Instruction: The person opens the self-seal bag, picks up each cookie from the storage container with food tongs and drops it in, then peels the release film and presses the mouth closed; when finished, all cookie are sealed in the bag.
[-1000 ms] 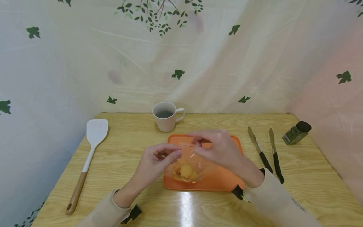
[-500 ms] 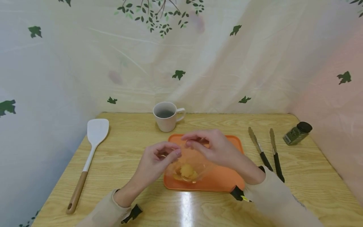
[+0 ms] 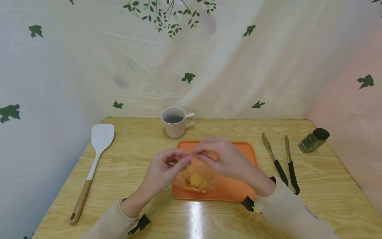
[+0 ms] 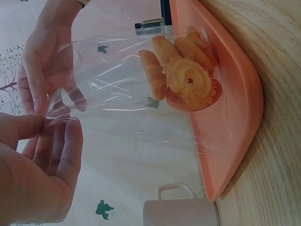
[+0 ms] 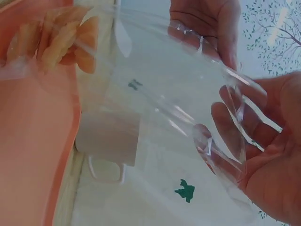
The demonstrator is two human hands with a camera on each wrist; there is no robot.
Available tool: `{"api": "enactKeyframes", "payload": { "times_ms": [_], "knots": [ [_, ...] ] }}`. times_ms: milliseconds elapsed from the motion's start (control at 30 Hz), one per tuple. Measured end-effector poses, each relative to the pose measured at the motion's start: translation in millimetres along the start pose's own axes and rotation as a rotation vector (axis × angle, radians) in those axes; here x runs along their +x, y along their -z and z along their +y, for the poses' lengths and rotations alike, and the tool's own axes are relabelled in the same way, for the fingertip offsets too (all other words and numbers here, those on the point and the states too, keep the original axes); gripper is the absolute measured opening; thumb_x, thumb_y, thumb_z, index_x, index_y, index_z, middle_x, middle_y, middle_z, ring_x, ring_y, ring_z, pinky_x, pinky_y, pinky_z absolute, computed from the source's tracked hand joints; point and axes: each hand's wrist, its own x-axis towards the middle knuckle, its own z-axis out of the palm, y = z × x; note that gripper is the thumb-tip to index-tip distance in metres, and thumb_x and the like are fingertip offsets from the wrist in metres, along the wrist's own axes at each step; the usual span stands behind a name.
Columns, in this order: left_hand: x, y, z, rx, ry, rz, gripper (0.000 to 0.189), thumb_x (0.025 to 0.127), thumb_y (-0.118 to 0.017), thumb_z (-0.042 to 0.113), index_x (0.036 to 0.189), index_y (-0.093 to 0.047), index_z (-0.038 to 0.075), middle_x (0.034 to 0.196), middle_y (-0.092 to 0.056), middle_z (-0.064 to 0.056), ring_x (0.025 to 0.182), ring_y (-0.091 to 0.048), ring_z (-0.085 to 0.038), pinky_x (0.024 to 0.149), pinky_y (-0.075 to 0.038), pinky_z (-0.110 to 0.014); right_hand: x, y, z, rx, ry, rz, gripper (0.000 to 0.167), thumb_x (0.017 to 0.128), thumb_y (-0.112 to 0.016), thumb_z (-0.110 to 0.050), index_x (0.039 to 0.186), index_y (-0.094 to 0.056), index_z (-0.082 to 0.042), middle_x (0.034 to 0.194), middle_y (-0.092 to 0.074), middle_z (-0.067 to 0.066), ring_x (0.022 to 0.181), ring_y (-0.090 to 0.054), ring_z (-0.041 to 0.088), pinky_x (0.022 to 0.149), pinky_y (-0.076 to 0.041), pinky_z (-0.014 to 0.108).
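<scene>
A clear plastic bag (image 4: 120,89) with several golden piped cookies (image 4: 189,81) at its bottom stands over the orange tray (image 3: 235,186). Its upper edge is pinched between the thumb and fingers of my left hand (image 3: 162,167). Close beside those fingertips, my right hand (image 3: 228,157) also pinches the bag's upper edge. In the right wrist view, the see-through film (image 5: 164,101) stretches from the cookies up to both hands, its rim crumpled near the right fingers. From the head view, the bag's top is mostly hidden by the hands.
Behind the tray stands a white mug (image 3: 174,127) holding dark liquid. A white spatula (image 3: 102,141) with a wooden handle lies at the left. Black-handled tongs (image 3: 279,171) and a tilted dark-lidded jar (image 3: 311,142) lie at the right. A patterned curtain (image 3: 149,66) hangs behind the table.
My right hand has moved left along the bag's top, its fingertips coming up to my left hand's. The left hand has stayed in place, and the cookies have hardly moved.
</scene>
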Motion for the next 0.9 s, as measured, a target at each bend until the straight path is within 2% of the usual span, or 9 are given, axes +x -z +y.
{"api": "enactKeyframes", "payload": {
  "times_ms": [100,300,500,700,900],
  "knots": [
    [0.2,-0.3,0.5,0.006,0.001,0.003,0.007,0.097,-0.071,0.01,0.103,-0.074,0.009,0.089,-0.075,-0.004,0.078,-0.072,-0.031,0.065,-0.06,-0.045,-2.6,-1.3,-0.5,-0.037,0.053,0.0,0.017,0.09,-0.079,-0.007,0.106,-0.076,-0.011,0.102,-0.073,-0.005,0.09,-0.067,0.006,0.075,-0.055,0.021],
    [0.9,-0.6,1.6,0.011,0.0,0.004,0.006,0.097,-0.071,0.009,0.102,-0.074,0.008,0.09,-0.075,-0.003,0.079,-0.072,-0.026,0.066,-0.06,-0.046,-4.7,-4.4,0.3,-0.112,0.1,0.05,0.015,0.088,-0.082,-0.012,0.102,-0.078,-0.011,0.097,-0.074,-0.005,0.087,-0.068,0.005,0.073,-0.054,0.018],
    [0.9,-0.6,1.1,0.01,-0.013,0.0,0.007,0.097,-0.071,0.008,0.102,-0.075,0.008,0.091,-0.076,-0.003,0.078,-0.071,-0.032,0.066,-0.06,-0.045,-4.0,-5.3,2.7,-0.126,0.131,0.072,0.013,0.087,-0.08,-0.005,0.099,-0.078,-0.009,0.094,-0.075,-0.003,0.083,-0.07,0.007,0.071,-0.055,0.02],
    [-0.4,-0.2,0.5,0.012,-0.046,0.001,0.009,0.097,-0.07,0.006,0.103,-0.075,0.008,0.091,-0.076,-0.004,0.077,-0.071,-0.027,0.065,-0.06,-0.039,-2.4,-2.8,-0.2,-0.019,0.067,0.028,0.012,0.088,-0.078,-0.003,0.097,-0.079,-0.01,0.093,-0.076,-0.003,0.082,-0.069,0.004,0.07,-0.055,0.021],
    [-2.1,-1.0,2.1,0.026,-0.078,-0.002,0.009,0.097,-0.07,0.005,0.103,-0.076,0.007,0.092,-0.076,-0.006,0.076,-0.07,-0.024,0.065,-0.06,-0.037,-3.1,2.0,-2.3,0.118,-0.03,-0.004,0.011,0.088,-0.078,-0.002,0.095,-0.079,-0.011,0.092,-0.076,0.0,0.083,-0.07,0.007,0.074,-0.059,0.032]
  ]
}}
